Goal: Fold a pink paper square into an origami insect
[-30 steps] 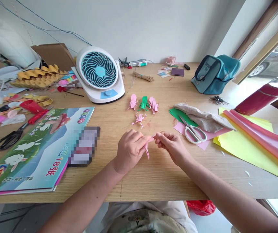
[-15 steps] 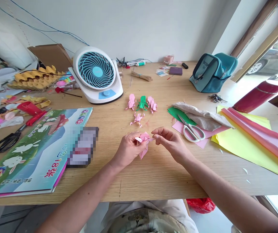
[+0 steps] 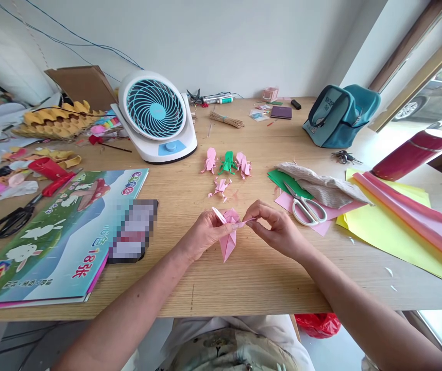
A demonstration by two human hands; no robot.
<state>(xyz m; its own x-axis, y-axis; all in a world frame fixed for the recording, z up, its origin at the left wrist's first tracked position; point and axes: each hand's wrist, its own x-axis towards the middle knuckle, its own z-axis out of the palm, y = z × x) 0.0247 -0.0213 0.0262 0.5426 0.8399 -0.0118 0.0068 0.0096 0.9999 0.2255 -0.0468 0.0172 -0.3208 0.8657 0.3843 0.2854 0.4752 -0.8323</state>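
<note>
A partly folded piece of pink origami paper [image 3: 228, 241] is held over the front middle of the table. My left hand [image 3: 204, 234] is closed on its left side, thumb pressed across the folds. With thumb and fingers pinched, my right hand [image 3: 273, 229] grips a thin pointed strip sticking out on the right. Beyond my hands, a small pink origami frog [image 3: 220, 188] lies on the wood. Behind that stand a green origami figure [image 3: 227, 162] and two pink ones, a left pink figure [image 3: 209, 159] and a right pink figure [image 3: 243, 165].
White-handled scissors [image 3: 309, 211] lie on pink and green paper beside a grey cloth [image 3: 321, 183]. Yellow sheets [image 3: 398, 242] are at the right. On the left are a phone [image 3: 134, 232], a picture-covered paper pack [image 3: 62, 237] and black-handled scissors [image 3: 8, 222]. A fan [image 3: 155, 118] stands behind.
The pink folded paper has turned so that more of its pointed lower part shows. My right hand has shifted slightly right, and the strip between my hands shows longer.
</note>
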